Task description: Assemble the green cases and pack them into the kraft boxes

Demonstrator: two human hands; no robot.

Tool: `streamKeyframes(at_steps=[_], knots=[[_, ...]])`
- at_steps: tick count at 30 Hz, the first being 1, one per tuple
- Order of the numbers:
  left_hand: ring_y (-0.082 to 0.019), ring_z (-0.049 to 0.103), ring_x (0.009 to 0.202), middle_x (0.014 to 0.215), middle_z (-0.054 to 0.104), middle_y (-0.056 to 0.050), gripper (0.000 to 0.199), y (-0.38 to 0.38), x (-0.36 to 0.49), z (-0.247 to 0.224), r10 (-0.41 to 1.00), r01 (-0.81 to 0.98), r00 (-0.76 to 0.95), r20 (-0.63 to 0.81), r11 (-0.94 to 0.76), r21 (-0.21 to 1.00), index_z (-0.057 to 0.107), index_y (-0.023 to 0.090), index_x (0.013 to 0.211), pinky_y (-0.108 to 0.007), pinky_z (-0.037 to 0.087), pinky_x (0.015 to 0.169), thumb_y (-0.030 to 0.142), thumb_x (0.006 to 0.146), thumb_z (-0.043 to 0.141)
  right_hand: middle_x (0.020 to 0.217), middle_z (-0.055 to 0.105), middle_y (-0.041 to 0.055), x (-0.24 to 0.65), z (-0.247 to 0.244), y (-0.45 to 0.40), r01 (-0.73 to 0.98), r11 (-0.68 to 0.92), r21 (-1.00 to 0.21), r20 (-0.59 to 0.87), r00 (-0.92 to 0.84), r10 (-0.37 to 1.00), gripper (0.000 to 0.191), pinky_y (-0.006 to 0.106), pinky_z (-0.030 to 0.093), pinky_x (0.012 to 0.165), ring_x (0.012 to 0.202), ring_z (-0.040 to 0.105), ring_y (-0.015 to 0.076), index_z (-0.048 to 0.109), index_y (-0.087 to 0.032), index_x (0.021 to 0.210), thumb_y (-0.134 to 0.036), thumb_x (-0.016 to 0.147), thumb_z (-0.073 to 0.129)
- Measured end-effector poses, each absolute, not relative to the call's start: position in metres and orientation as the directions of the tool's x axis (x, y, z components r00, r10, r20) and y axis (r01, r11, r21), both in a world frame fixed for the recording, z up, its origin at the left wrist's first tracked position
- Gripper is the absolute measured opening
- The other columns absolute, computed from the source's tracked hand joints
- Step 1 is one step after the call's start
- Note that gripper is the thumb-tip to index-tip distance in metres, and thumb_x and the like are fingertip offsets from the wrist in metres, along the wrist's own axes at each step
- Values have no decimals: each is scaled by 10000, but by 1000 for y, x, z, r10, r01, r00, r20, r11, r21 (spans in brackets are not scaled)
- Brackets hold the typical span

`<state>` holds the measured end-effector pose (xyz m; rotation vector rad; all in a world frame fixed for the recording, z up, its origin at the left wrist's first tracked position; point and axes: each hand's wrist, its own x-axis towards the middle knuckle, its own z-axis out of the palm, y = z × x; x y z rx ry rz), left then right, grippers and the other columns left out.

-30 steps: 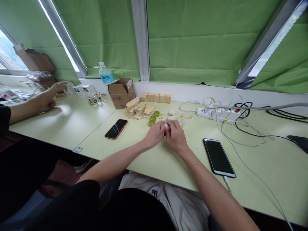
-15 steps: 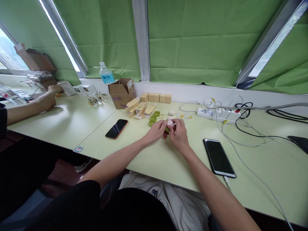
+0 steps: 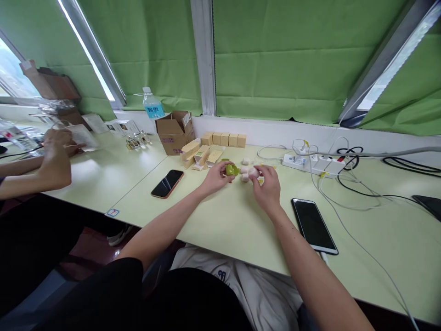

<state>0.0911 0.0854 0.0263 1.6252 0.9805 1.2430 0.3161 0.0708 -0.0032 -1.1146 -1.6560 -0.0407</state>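
Over the middle of the table, my left hand [image 3: 216,177] grips a small green plastic case [image 3: 232,170], its hollow side showing. To the right of it, my right hand [image 3: 268,185] pinches a rounded white piece [image 3: 254,173] between thumb and fingers. The two held parts are apart. Between my hands, a few similar white pieces [image 3: 245,177] sit on the table, with one white piece [image 3: 245,162] farther back. Behind my left hand, another green part [image 3: 225,160] is mostly hidden. Fine details of the white pieces are too small to tell.
Opened small cartons [image 3: 200,156] and a brown box [image 3: 175,133] stand behind left. A dark phone [image 3: 167,184] lies left, a white phone [image 3: 314,225] right. Cables trail from a power strip [image 3: 312,163]. A co-worker's hands [image 3: 60,142] work at far left.
My hands have moved apart, the green case going left and the white piece right. The co-worker's arms have shifted, and a pale flat object shows by their hands.
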Motion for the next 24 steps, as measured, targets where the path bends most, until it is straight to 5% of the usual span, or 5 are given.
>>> streamKeyframes(at_steps=[3,6,15,24], knots=[[-183,726,856,1054,776,-75,589,89,87,27,933,57,142,332,-342,938,669,197,1261,-289,647,720,324,745,921,1187,774,140,321,-15,77,801,537,-263,759,-172,628,222,511,515,930,1112,630,354,740,-231,1190,-269,980,682],[-185,721,861,1035,773,-76,583,89,87,26,928,66,136,346,-357,932,653,196,1257,-273,635,704,320,750,911,1142,806,140,320,-22,79,824,535,-186,720,-256,645,261,497,474,914,1111,611,362,732,-216,1191,-196,932,715],[-208,756,1006,1074,788,-74,627,85,94,26,941,-5,117,318,-319,948,647,210,1226,-297,619,870,245,681,955,987,813,115,319,-19,72,828,525,-198,650,-290,703,164,475,413,897,1082,596,355,702,-219,985,-155,854,778],[-226,780,974,1028,776,-59,634,94,92,13,900,-18,204,386,-390,920,632,200,1236,-346,633,891,255,694,956,1123,809,124,319,-7,64,858,480,-184,630,-272,728,176,447,396,919,1122,593,334,751,-194,1093,-231,922,753]])
